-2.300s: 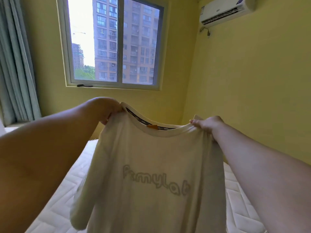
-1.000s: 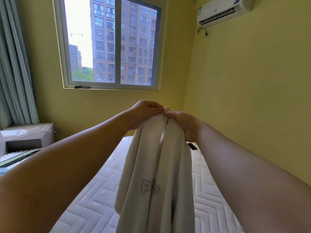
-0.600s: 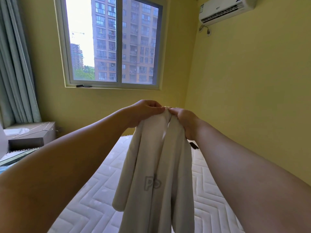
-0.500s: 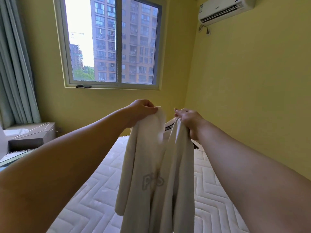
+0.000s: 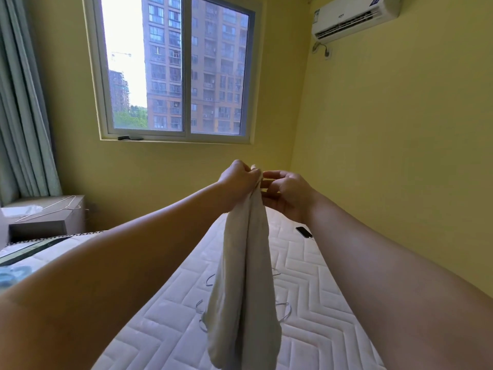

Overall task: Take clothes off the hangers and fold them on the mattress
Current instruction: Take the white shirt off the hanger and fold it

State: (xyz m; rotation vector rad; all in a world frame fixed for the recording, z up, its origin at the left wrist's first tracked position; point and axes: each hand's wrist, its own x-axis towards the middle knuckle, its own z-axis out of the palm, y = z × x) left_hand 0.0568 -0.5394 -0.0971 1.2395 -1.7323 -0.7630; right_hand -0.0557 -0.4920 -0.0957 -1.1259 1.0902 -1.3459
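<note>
Fingers of our left hand pinch the top of a cream fabric shirt hanging above the white quilted mattress; our right hand lies loosely spread beside it, holding nothing.

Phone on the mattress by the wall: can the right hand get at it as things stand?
Probably yes. The phone lies uncovered on the mattress just below the right hand, which looks loose and free; the left hand grips the hanging shirt. Nothing shows between hand and phone.

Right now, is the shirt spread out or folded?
Folded lengthwise: the shirt hangs as a narrow doubled strip, gripped at the top by the left hand, above the mattress.
</note>
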